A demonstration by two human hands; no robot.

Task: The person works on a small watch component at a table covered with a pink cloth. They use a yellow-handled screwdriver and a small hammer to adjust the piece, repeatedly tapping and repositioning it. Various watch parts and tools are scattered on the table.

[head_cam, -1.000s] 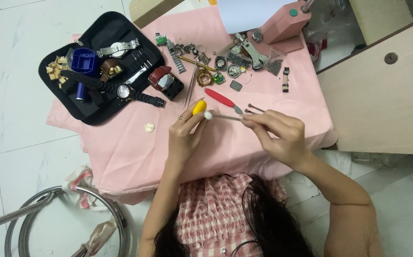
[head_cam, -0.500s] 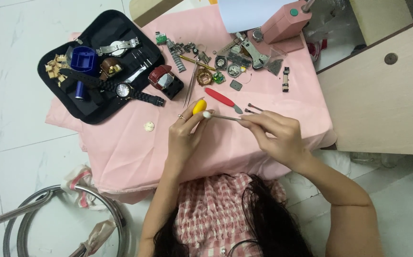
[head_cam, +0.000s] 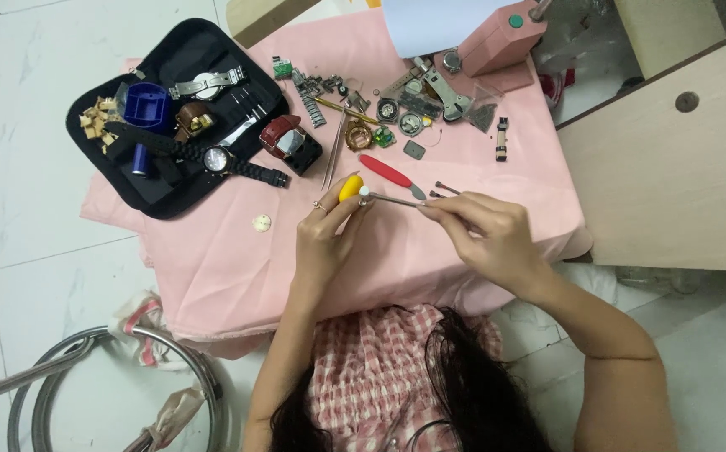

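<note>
over pink cloth (head_cam: 237, 259), left hand (head_cam: 325, 238) pinches a yellow-capped tool (head_cam: 350, 187); right hand (head_cam: 488, 234) fingers grip its thin metal shaft (head_cam: 392, 200).

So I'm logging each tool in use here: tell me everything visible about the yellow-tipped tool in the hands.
The yellow-tipped tool is a thin, metal-looking rod with a rounded yellow knob and a small white collar at its left end. It lies roughly level above the pink cloth. The left hand pinches the knob end; the right hand grips the other end, hiding its tip. A red-handled tool lies just beyond, apart.

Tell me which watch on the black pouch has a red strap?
The square-faced watch at the black pouch's right edge; the other watches have black or metal straps.
</note>
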